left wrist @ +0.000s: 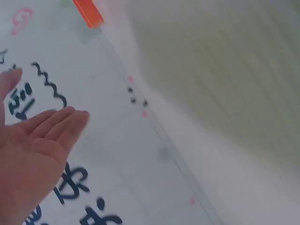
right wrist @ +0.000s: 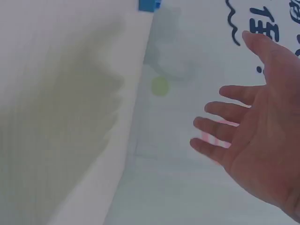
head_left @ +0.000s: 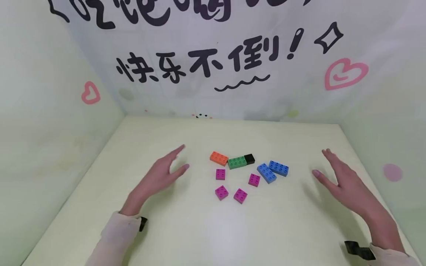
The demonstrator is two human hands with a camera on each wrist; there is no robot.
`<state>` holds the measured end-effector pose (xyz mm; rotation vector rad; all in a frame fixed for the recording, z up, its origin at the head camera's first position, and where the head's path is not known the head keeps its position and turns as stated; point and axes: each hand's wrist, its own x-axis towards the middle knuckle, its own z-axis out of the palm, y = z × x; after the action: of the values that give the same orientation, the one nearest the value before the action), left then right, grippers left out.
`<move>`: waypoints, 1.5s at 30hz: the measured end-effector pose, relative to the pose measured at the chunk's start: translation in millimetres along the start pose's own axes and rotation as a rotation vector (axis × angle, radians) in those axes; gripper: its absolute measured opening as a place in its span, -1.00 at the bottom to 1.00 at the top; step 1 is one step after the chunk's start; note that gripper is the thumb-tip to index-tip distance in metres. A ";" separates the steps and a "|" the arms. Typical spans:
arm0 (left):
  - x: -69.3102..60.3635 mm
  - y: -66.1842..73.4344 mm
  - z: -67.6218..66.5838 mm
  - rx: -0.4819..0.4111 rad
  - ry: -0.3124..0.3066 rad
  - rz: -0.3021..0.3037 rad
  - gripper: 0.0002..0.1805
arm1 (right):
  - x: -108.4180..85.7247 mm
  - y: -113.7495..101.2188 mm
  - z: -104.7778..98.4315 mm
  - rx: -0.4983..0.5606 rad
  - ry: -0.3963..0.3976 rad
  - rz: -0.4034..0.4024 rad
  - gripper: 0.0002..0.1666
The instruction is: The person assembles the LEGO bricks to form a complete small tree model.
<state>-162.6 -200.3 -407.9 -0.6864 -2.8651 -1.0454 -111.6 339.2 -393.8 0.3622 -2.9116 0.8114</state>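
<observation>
My left hand (head_left: 162, 175) hovers over the table left of the bricks, fingers straight and thumb apart, holding nothing. On the far right my right hand (head_left: 346, 183) is likewise spread and holds nothing. Between them lie toy building bricks: an orange brick (head_left: 219, 158), a green brick (head_left: 237, 162) touching it, and a small black brick (head_left: 249, 159) at the green one's right end. Two blue bricks (head_left: 266, 173) sit side by side, nearest to the right hand. Several magenta square bricks lie in front, one magenta brick (head_left: 220, 174) below the orange one and another magenta brick (head_left: 240, 195) nearest the front.
The pale table (head_left: 186, 236) is bounded by a back wall (head_left: 199, 99) with black lettering and by side walls on the left (head_left: 43, 147) and right (head_left: 392, 140). Black straps (head_left: 359, 251) show at the wrists.
</observation>
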 end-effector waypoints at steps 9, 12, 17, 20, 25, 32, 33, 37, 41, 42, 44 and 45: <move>14.1 51.0 55.8 -0.653 -0.129 -0.142 -0.56 | 20.0 -74.0 44.3 0.608 -0.006 -0.128 -0.49; 7.2 53.0 76.6 -0.693 -0.137 -0.228 -0.54 | 23.8 -86.2 74.7 0.766 -0.078 -0.096 -0.56; -6.4 55.2 103.1 -0.689 -0.124 -0.268 -0.47 | 20.2 -96.1 116.4 0.766 -0.222 0.011 -0.52; -9.9 56.2 111.9 -0.655 -0.107 -0.251 -0.45 | 17.3 -99.3 129.9 0.699 -0.252 0.037 -0.49; -10.3 55.5 117.6 -0.595 -0.087 -0.211 -0.47 | 16.5 -105.2 140.7 0.622 -0.231 0.029 -0.49; -7.5 55.4 116.0 -0.567 -0.065 -0.189 -0.41 | 16.5 -108.7 148.3 0.557 -0.177 -0.001 -0.48; -7.4 56.0 115.1 -0.561 -0.065 -0.188 -0.39 | 16.6 -109.0 148.8 0.540 -0.166 -0.010 -0.48; -8.9 58.2 110.8 -0.494 -0.062 -0.177 -0.40 | 17.3 -109.4 150.5 0.493 -0.135 -0.070 -0.48; -10.9 57.7 109.0 -0.379 -0.060 -0.133 -0.52 | 16.8 -109.8 151.6 0.500 -0.132 -0.068 -0.49; -9.9 57.8 108.3 -0.359 -0.060 -0.122 -0.54 | 18.1 -109.5 151.3 0.511 -0.136 -0.057 -0.49; -5.7 56.8 106.7 -0.342 -0.060 -0.106 -0.58 | 22.9 -108.1 149.7 0.541 -0.150 -0.041 -0.47; -2.4 56.6 105.8 -0.353 -0.061 -0.101 -0.58 | 26.3 -107.5 148.4 0.553 -0.157 -0.033 -0.47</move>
<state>-123.3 -97.6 -455.9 -0.5991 -2.8169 -1.5957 -114.2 167.5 -462.9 0.5321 -2.7536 1.6477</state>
